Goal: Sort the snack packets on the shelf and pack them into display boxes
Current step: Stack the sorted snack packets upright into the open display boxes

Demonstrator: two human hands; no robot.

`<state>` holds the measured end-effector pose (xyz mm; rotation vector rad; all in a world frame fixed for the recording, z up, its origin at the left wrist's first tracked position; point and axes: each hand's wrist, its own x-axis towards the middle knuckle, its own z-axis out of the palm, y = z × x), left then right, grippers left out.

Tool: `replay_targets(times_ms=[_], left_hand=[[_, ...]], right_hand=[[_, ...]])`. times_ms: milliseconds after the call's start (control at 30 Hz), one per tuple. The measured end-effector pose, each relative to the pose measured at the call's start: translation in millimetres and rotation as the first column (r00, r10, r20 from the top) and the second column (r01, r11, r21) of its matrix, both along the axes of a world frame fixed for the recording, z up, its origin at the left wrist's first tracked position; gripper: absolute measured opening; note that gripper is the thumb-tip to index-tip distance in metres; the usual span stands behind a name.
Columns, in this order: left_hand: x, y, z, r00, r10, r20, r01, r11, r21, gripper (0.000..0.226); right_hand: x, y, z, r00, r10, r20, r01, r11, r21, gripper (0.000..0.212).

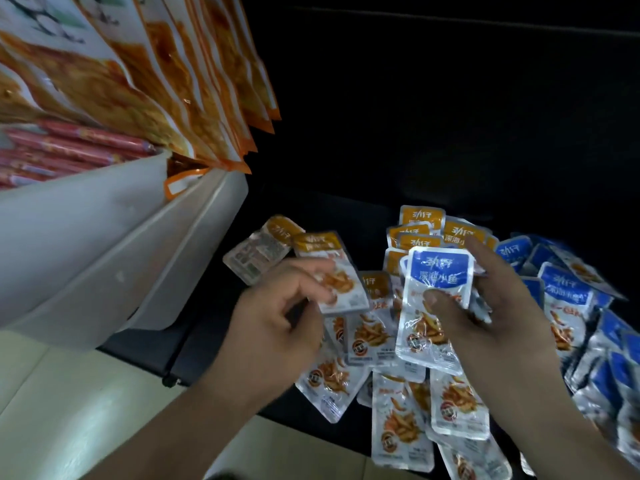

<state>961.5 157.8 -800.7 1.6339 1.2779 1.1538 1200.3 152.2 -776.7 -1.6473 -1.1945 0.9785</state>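
Dark shelf [346, 209]: blue packet [438, 271] btwn R hand [502, 323] thumb & fingers [485, 258].

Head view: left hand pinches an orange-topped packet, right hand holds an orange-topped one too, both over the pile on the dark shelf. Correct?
Not quite. The right hand holds a blue-topped packet, not an orange-topped one; the head view shows its blue header. The rest stands: the left hand pinches an orange-topped packet, both over the pile on the dark shelf.
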Motion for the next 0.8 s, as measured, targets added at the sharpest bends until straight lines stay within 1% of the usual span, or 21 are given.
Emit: replay_targets(times_ms=[67, 133, 200, 233, 300, 333, 400, 433, 467, 500, 533, 567, 600, 633, 667, 700, 733, 800], left_hand=[[3, -14, -6, 0.999, -0.014, 0.053, 0.017, 0.999, -0.051, 0.028], [6, -20, -9, 0.994, 0.012, 0.105, 0.001, 0.993, -0.119, 0.030], [10, -17, -10, 0.993, 0.057, 0.099, -0.041, 0.986, -0.163, 0.025], [12, -13, -11, 0.996, 0.073, 0.050, -0.064, 0.984, -0.166, 0.023], [15, 1, -14, 0.991, 0.076, -0.106, -0.090, 0.988, -0.129, 0.026], [17, 9, -15, 0.982, 0.060, -0.177, -0.078, 0.992, -0.097, 0.027], [21, 21, -17, 0.957, -0.024, -0.288, 0.016, 0.999, -0.031, 0.025], [21, 26, -17, 0.926, -0.062, -0.373, 0.065, 0.998, -0.004, 0.024], [19, 31, -17, 0.871, -0.058, -0.487, 0.089, 0.995, 0.041, 0.024], [14, 37, -17, 0.799, -0.008, -0.602, 0.083, 0.992, 0.097, 0.027], [4, 43, -19, 0.726, 0.057, -0.685, 0.053, 0.989, 0.138, 0.031], [-8, 51, -23, 0.653, 0.102, -0.751, 0.008, 0.990, 0.141, 0.037], [-21, 60, -26, 0.577, 0.110, -0.809, -0.021, 0.993, 0.119, 0.048], [-35, 68, -31, 0.518, 0.079, -0.852, -0.028, 0.997, 0.075, 0.058], [-49, 74, -36, 0.493, 0.027, -0.870, -0.034, 0.999, 0.012, 0.066], [-60, 78, -41, 0.504, -0.025, -0.863, -0.038, 0.998, -0.051, 0.067], [-66, 79, -44, 0.515, -0.042, -0.856, -0.036, 0.997, -0.071, 0.064], [-69, 75, -46, 0.472, 0.019, -0.882, -0.042, 0.999, 0.000, 0.055]], right_hand=[[3, 0, -2, 1.000, -0.028, 0.000, 0.028, 0.999, -0.018, 0.069], [3, 0, -1, 1.000, -0.028, -0.004, 0.028, 0.999, -0.025, 0.070], [0, 0, 2, 1.000, -0.019, -0.021, 0.018, 1.000, -0.021, 0.071], [-2, 0, 4, 0.999, -0.015, -0.036, 0.014, 1.000, -0.025, 0.071], [-5, 0, 6, 0.999, 0.006, -0.037, -0.008, 0.999, -0.032, 0.068], [-5, -1, 6, 0.999, 0.011, -0.036, -0.013, 0.999, -0.031, 0.067], [-6, -1, 3, 0.999, 0.008, -0.052, -0.009, 1.000, -0.023, 0.069], [-7, -1, 2, 0.998, 0.006, -0.058, -0.007, 1.000, -0.019, 0.069], [-9, 0, 3, 0.998, 0.010, -0.063, -0.011, 1.000, -0.015, 0.069], [-10, 1, 3, 0.998, 0.016, -0.066, -0.017, 1.000, -0.010, 0.069], [-11, 1, 3, 0.997, 0.027, -0.068, -0.028, 1.000, -0.013, 0.069], [-12, 2, 4, 0.997, 0.032, -0.068, -0.034, 0.999, -0.022, 0.069], [-13, 2, 5, 0.997, 0.035, -0.064, -0.037, 0.999, -0.030, 0.069], [-14, 2, 4, 0.998, 0.036, -0.059, -0.038, 0.999, -0.032, 0.069], [-15, 2, 4, 0.998, 0.040, -0.057, -0.042, 0.999, -0.032, 0.070], [-16, 2, 2, 0.998, 0.040, -0.058, -0.042, 0.999, -0.032, 0.070], [-18, 2, 1, 0.997, 0.042, -0.058, -0.044, 0.998, -0.035, 0.071], [-19, 1, -2, 0.997, 0.049, -0.056, -0.052, 0.998, -0.037, 0.071]])
